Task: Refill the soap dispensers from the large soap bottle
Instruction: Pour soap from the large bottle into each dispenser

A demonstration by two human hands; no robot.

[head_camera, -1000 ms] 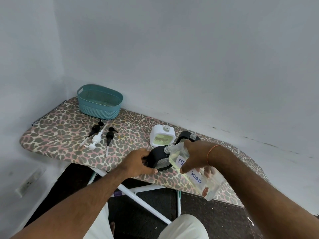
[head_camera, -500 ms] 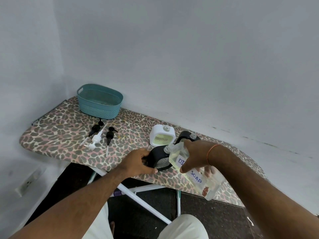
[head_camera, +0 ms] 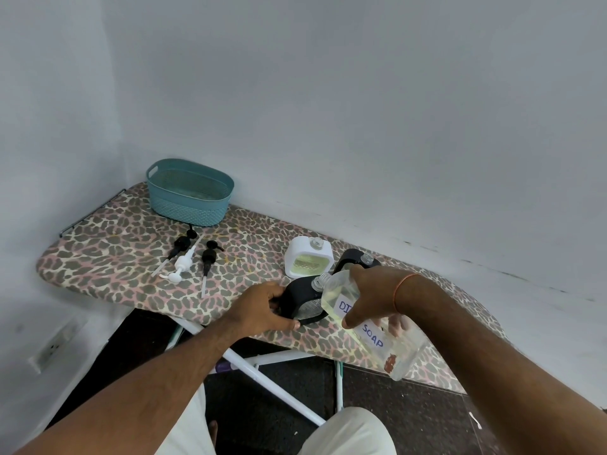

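Observation:
My right hand point(head_camera: 371, 295) grips the large clear soap bottle point(head_camera: 377, 336), which holds yellowish liquid and bears a "SOAP" label. The bottle is tilted with its mouth at the open neck of a black dispenser point(head_camera: 303, 300). My left hand point(head_camera: 262, 310) holds that black dispenser at its left side and front, near the board's front edge. Behind it stand a white dispenser point(head_camera: 308, 261) with yellow soap inside and a second black dispenser point(head_camera: 356, 259), both without pumps.
Three loose pump heads, two black point(head_camera: 208, 257) and one white point(head_camera: 182, 264), lie on the leopard-print ironing board point(head_camera: 108, 257). A teal basket point(head_camera: 189, 192) stands at the back left corner. Walls close in behind and to the left.

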